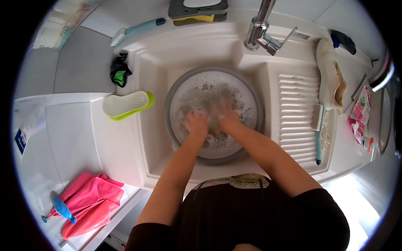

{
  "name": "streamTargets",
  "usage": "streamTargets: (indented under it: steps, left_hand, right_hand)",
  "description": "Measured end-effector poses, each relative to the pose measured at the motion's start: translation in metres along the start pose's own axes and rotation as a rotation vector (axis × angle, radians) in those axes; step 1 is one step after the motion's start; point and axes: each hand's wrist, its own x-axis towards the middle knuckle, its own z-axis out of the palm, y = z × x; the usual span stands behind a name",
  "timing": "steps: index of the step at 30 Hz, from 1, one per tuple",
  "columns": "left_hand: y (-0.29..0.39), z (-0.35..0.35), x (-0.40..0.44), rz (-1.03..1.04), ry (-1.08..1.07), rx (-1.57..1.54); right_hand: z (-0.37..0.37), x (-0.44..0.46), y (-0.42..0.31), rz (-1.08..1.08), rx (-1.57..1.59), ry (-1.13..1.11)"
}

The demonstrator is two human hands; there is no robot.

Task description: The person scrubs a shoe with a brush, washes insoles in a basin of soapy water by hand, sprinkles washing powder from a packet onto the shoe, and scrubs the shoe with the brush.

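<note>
Move the left hand (pixel 196 123) and right hand (pixel 229 119), spread or pinching I can't tell, gently in the basin (pixel 215 160) so the bubbly water (pixel 208 89) doesn't splash.

The grey-rimmed basin (pixel 260 115) holds murky, sudsy water (pixel 207 93).

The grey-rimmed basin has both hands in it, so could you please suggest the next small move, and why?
I'd probably raise the left hand and right hand above the cloudy, bubbly water in the grey-rimmed basin, because I cannot see whether they hold anything.
</note>
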Motion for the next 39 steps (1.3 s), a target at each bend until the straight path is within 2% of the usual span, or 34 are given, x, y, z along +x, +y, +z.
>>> streamTargets:
  steps: [3, 5, 6, 7, 8, 9, 11, 12, 14, 15, 17, 21, 25, 32, 34, 39]
  left_hand:
    - [0.003, 0.008, 0.009, -0.033, 0.04, 0.028]
    - [0.005, 0.01, 0.017, -0.064, 0.05, 0.064]
    - [0.006, 0.0, 0.014, -0.029, -0.046, 0.16]
    - [0.007, -0.006, 0.012, 0.006, -0.14, 0.255]
    - [0.008, -0.005, 0.014, 0.009, -0.136, 0.254]
    - [0.011, -0.003, 0.015, -0.036, -0.076, 0.171]
    - [0.011, -0.001, 0.017, -0.078, 0.004, 0.088]
    - [0.01, -0.002, 0.019, -0.071, 0.049, 0.063]
    - [0.006, 0.0, 0.015, -0.059, 0.112, 0.044]
    - [0.001, 0.001, 0.012, -0.027, 0.154, 0.047]
    - [-0.009, 0.002, 0.014, -0.003, 0.23, 0.049]
    - [-0.019, -0.005, -0.017, 0.072, 0.305, -0.169]
    - [-0.021, -0.024, -0.045, 0.087, 0.328, -0.332]
    - [-0.028, -0.051, -0.073, 0.087, 0.394, -0.395]
    - [-0.033, -0.052, -0.073, 0.136, 0.496, -0.403]
    - [-0.038, -0.054, -0.078, 0.144, 0.577, -0.442]
  right_hand:
    - [0.035, 0.016, 0.005, 0.012, -0.069, -0.188]
    - [0.045, 0.012, 0.006, 0.005, -0.057, 0.195]
    - [0.046, 0.015, 0.007, 0.008, -0.058, 0.194]
    - [0.046, 0.019, 0.007, -0.016, -0.153, 0.073]
    - [0.046, 0.022, 0.007, -0.038, -0.248, -0.047]
    - [0.045, 0.028, 0.006, -0.033, -0.254, -0.043]
    - [0.045, 0.046, 0.007, 0.231, 0.205, -0.39]
    - [0.049, 0.043, 0.009, 0.235, 0.201, -0.369]
    - [0.06, 0.025, 0.008, 0.009, -0.134, 0.09]
    - [0.048, 0.021, 0.006, 0.013, -0.137, 0.114]
    - [0.006, 0.015, 0.002, -0.016, -0.219, -0.071]
    - [-0.036, -0.012, -0.015, 0.024, -0.122, -0.063]
    - [-0.059, -0.031, -0.018, -0.034, -0.163, 0.064]
    - [-0.093, -0.05, -0.027, -0.124, -0.172, 0.263]
    - [-0.109, -0.054, -0.034, -0.14, -0.196, 0.269]
    - [-0.127, -0.06, -0.044, -0.202, -0.244, 0.323]
